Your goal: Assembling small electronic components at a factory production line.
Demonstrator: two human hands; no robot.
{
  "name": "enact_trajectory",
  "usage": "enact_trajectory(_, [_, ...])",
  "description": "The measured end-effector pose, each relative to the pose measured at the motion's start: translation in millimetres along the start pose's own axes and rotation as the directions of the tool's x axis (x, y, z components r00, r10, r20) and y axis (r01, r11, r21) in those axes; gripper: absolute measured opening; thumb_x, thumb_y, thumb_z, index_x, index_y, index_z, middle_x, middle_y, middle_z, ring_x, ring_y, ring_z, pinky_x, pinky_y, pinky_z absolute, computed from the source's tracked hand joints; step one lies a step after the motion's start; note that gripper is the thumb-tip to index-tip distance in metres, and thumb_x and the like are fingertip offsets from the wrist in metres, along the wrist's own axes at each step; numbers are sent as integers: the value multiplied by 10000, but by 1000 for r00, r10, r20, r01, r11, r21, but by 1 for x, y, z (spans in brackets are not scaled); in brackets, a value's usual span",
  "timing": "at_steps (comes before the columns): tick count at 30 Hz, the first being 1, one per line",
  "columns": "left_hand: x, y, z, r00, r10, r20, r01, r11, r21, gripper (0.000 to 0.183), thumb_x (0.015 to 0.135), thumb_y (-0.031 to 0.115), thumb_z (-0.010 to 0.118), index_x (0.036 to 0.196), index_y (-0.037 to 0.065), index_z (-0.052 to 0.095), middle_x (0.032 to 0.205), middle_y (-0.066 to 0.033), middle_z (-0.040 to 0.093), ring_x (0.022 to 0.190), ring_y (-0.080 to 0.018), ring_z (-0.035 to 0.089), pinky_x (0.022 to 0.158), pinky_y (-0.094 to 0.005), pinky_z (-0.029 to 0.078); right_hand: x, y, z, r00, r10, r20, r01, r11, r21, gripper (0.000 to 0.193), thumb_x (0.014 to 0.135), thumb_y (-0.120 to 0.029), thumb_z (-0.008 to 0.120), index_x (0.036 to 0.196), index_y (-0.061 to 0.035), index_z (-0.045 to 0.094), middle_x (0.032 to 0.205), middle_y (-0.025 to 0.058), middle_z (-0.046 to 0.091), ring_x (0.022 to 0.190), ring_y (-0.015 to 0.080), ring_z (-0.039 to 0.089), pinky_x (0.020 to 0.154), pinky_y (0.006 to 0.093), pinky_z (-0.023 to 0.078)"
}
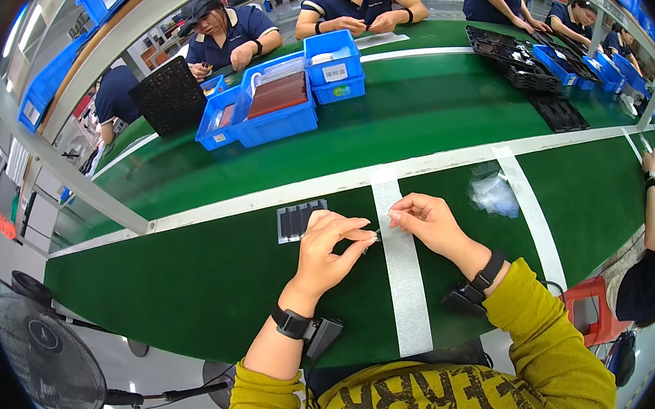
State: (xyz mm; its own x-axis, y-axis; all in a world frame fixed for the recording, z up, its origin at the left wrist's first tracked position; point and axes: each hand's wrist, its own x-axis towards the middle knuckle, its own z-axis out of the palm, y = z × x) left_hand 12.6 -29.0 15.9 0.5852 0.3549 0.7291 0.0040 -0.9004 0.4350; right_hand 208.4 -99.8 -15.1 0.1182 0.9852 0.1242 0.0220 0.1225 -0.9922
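Note:
Over the green bench, my left hand [329, 245] is closed in a pinch, thumb against forefinger. A tiny dark piece shows at its fingertips, too small to name. My right hand [429, 223] is just to its right, thumb and forefinger also pressed together; what lies between them, if anything, is too small to make out. Both pinches meet near a pale strip [407, 291] running across the bench, a little apart from each other. Behind my left hand lies a clear tray with dark strips [295, 221]. Beyond my right hand is a loose pile of clear plastic film pieces [493, 193].
A white rail [264, 197] separates my bench from a green belt [413, 111]. Blue bins [278, 129] and black trays [514, 63] stand there, with co-workers across. A fan [44, 354] is at left, a red stool [590, 306] at right.

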Motion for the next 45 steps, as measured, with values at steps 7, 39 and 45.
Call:
enact_trajectory(7, [-6, 7, -1, 757, -559, 337, 602, 397, -693, 340, 645, -40, 721, 931, 55, 561, 666, -22, 639, 627, -114, 576, 799, -276, 379, 1, 5, -3, 999, -13, -34, 12, 1000, -11, 142, 859, -121, 572, 910, 11, 585, 800, 51, 622, 733, 91, 594, 654, 222, 474])
enact_trajectory(39, [-22, -21, -4, 628, 327, 706, 754, -30, -656, 353, 643, 30, 740, 943, 11, 554, 658, -85, 654, 572, -103, 503, 669, -259, 318, 2, 10, 1, 999, -19, -50, 16, 997, -76, 132, 823, -95, 622, 887, 17, 595, 758, 24, 611, 666, 54, 551, 612, 196, 454])
enact_trajectory(45, [-21, -21, -5, 610, 319, 725, 772, -32, -635, 356, 643, 23, 741, 944, 2, 552, 675, -86, 654, 584, -109, 496, 689, -256, 330, 2, 9, 0, 999, -18, -50, 13, 995, -97, 119, 824, -81, 615, 881, 20, 592, 763, 28, 614, 677, 57, 561, 617, 198, 460])
